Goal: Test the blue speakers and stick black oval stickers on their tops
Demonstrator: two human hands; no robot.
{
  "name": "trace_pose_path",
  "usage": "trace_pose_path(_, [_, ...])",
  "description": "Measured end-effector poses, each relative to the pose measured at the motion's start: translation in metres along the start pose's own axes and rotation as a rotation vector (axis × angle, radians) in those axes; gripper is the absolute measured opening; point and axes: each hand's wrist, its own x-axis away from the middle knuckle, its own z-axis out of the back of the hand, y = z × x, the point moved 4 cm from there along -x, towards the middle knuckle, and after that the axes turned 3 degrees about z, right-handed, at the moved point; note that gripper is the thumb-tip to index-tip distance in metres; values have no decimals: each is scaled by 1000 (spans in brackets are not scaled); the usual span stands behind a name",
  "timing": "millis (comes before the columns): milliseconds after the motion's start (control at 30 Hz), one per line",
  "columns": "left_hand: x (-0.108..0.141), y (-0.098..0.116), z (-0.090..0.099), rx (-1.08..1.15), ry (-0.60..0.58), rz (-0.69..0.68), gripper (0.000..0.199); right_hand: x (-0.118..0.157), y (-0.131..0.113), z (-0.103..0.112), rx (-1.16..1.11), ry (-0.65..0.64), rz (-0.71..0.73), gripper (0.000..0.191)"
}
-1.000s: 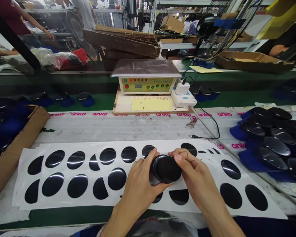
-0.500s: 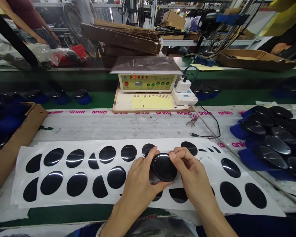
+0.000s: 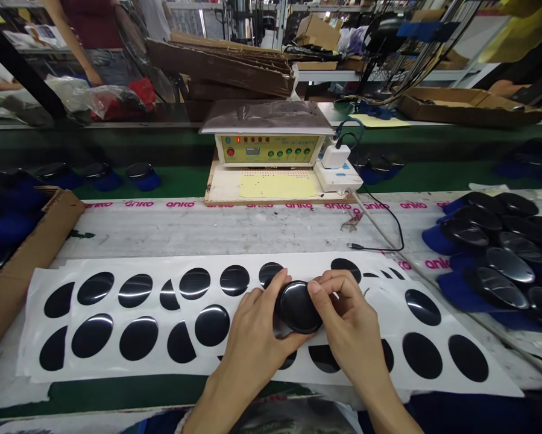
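Observation:
A round item with a glossy black top (image 3: 299,307) is held above the sheets at the centre. My left hand (image 3: 257,328) grips it from the left, thumb and fingers round its side. The fingers of my right hand (image 3: 349,319) press on its upper right rim, and whether they pinch anything there is hidden. White sheets with black round stickers (image 3: 139,337) lie beneath both hands; some discs overlap or look cut off by sheet edges.
Blue items with black tops (image 3: 508,265) crowd the right side. A cardboard box (image 3: 35,241) of similar pieces stands at left. Behind are a control box (image 3: 271,150), a white power adapter (image 3: 336,157) and a black cable (image 3: 400,232). Another person (image 3: 92,30) stands at back left.
My right hand has shifted slightly at the item's rim, while my left hand keeps its hold. The blue items on the green belt have moved slightly left. The person at back left has moved right.

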Motion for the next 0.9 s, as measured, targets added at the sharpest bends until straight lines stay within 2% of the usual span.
trace_pose_path(367, [1, 1, 0, -16, 13, -16, 82, 2, 1, 0, 31, 6, 16, 16])
trace_pose_path(600, [1, -1, -3, -38, 25, 2, 88, 7, 4, -3, 20, 0, 20, 17])
trace_pose_path(700, [0, 1, -3, -87, 67, -80, 86, 5, 9, -3, -121, 7, -60, 12])
trace_pose_path(800, [0, 7, -2, -132, 101, -204, 73, 2, 18, 3, -380, 36, -250, 27])
trace_pose_path(900, [3, 16, -1, -186, 48, -249, 60, 0, 19, 18, -544, 95, -353, 25])
